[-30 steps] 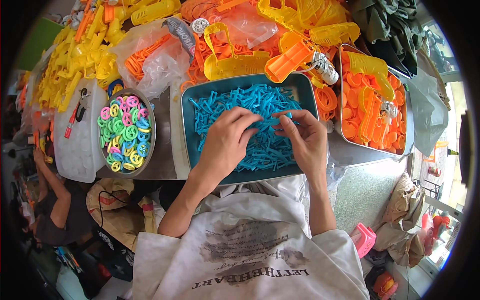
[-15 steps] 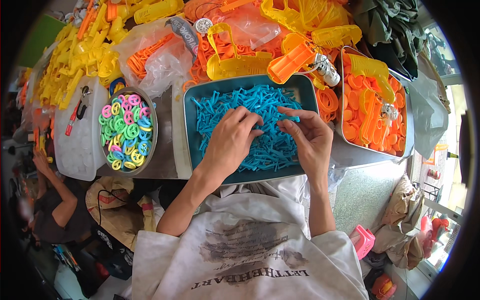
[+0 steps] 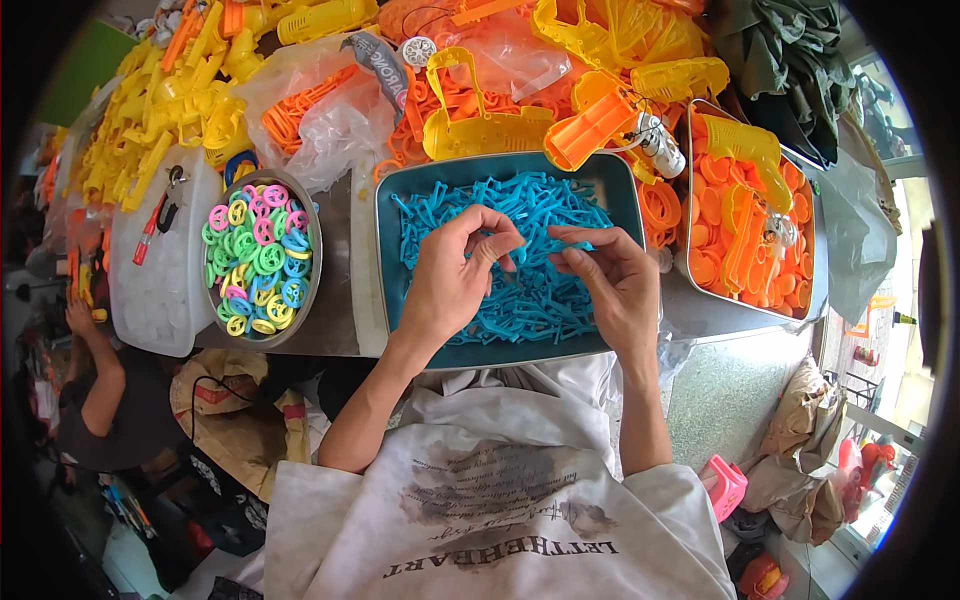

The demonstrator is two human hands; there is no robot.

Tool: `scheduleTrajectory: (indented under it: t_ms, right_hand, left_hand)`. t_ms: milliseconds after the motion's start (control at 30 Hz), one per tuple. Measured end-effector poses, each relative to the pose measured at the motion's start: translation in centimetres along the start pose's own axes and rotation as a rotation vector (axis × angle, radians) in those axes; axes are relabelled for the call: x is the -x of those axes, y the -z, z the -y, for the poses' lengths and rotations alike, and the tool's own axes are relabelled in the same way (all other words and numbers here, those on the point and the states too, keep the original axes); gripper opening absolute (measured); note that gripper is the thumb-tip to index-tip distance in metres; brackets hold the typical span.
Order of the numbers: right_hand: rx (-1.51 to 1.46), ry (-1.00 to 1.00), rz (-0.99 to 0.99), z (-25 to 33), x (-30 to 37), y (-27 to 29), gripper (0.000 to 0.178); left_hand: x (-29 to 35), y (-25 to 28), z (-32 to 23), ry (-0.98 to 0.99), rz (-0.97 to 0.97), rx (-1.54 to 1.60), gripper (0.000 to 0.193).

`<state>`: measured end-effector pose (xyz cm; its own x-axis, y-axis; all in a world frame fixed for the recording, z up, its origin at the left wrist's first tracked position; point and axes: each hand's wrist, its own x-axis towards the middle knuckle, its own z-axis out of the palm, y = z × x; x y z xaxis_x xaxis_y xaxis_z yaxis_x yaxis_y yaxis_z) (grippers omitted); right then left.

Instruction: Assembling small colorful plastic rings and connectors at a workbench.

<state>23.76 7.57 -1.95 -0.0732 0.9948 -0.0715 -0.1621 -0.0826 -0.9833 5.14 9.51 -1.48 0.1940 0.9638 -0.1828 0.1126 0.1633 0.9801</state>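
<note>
Thin blue plastic pieces [image 3: 535, 312] lie heaped in one shallow rectangular tray with a dark teal inside [image 3: 620, 185], directly under both hands. They spread below and between the two grips, too many and too tangled to count.

The left hand [image 3: 445, 275] hangs over the left half of the heap, its grip nearly closed, thumb and forefinger bent toward each other; whether a piece sits between them I cannot tell. The right hand [image 3: 625, 290] is over the right half, its grip narrow, thumb just below the forefinger; blue shows close by the fingertips, but I cannot tell whether it is held or lies behind. The two grips face each other, near but apart.

Left of the tray, one round metal bowl [image 3: 316, 265] holds dozens of small spoked plastic wheels [image 3: 262, 258] in four colours: pink, yellow, green and blue. To the right, one metal-rimmed tray [image 3: 689, 200] carries many round orange plastic discs [image 3: 708, 235], overlapping beyond counting. All three containers stand on one grey counter [image 3: 338, 300].
</note>
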Motion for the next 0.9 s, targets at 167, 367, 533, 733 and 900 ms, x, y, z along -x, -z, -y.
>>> scheduleTrajectory:
  t_ms: [167, 367, 533, 733, 900]
  right_hand:
    - [0.052, -0.042, 0.043, 0.5, 0.1, -0.2, 0.013]
    - [0.113, -0.053, 0.048, 0.8, 0.3, -0.3, 0.015]
    - [0.084, -0.035, 0.028, 0.4, 0.1, -0.2, 0.014]
    - [0.077, -0.038, 0.028, 0.6, 0.1, -0.3, 0.013]
    - [0.118, -0.028, 0.021, 0.7, 0.3, -0.2, 0.015]
  left_hand:
    - [0.0, -0.4, -0.5, 0.022, 0.066, 0.169, 0.014]
    - [0.1, -0.7, -0.2, -0.038, 0.058, 0.23, 0.015]
    - [0.2, -0.1, -0.2, -0.024, 0.046, 0.233, 0.015]
    - [1.1, -0.1, -1.2, -0.034, 0.078, 0.155, 0.019]
    - [1.2, -1.4, -1.1, 0.058, 0.131, 0.4, 0.023]
